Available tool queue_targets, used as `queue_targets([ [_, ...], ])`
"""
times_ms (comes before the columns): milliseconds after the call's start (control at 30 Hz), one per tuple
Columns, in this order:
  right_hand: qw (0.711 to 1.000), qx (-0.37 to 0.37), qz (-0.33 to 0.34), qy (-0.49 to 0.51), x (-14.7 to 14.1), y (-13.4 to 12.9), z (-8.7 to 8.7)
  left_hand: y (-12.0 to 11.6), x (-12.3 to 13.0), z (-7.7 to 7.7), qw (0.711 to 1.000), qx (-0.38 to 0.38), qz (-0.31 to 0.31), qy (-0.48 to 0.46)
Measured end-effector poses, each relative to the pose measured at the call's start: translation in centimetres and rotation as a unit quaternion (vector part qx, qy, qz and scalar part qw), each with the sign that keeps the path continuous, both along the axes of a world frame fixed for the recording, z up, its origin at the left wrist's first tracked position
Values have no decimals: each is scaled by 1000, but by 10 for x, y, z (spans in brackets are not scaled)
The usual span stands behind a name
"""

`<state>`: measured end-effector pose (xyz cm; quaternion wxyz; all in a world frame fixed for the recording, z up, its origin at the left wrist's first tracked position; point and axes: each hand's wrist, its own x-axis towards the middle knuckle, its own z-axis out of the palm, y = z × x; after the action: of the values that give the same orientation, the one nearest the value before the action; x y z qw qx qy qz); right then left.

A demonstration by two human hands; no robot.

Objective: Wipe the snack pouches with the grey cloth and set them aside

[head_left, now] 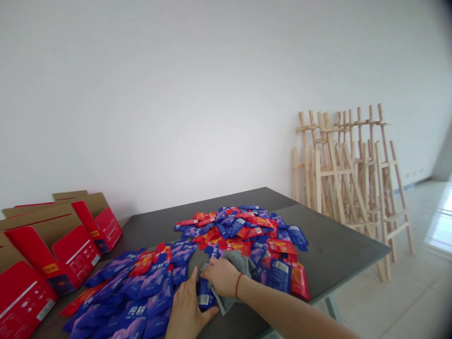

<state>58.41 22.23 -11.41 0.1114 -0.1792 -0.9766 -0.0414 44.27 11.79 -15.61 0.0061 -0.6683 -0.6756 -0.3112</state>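
A blue packet [205,300] with a barcode lies on the dark table in front of me. My left hand [187,306] holds its left side, thumb at the near edge and fingers along the far part. Bunched under my right hand [224,277] is a grey cloth [237,262], which the fingers press onto the same packet. Cloth and fingers hide much of the packet. Beyond the cloth spreads a loose pile of blue and red packets [229,226]. To the left of my left hand lies another heap of mostly blue packets [136,294].
Several open red cardboard boxes [76,256] stand along the left side. The dark table [339,240] has its right edge beyond the pile. Wooden easels [339,174] lean against the white wall [194,94] at the right, above a tiled floor [423,263].
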Motion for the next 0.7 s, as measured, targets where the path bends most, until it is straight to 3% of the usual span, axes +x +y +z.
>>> queue_targets([
  [200, 995, 12, 94, -12, 4, -8, 4, 5, -6, -12, 1000, 10, -2, -5],
  [433, 975, -28, 218, -31, 17, -15, -6, 2, -4, -7, 1000, -25, 2, -2],
  [700, 994, -42, 95, -15, -1, 3, 4, 2, -1, -3, 999, -23, -6, -27],
])
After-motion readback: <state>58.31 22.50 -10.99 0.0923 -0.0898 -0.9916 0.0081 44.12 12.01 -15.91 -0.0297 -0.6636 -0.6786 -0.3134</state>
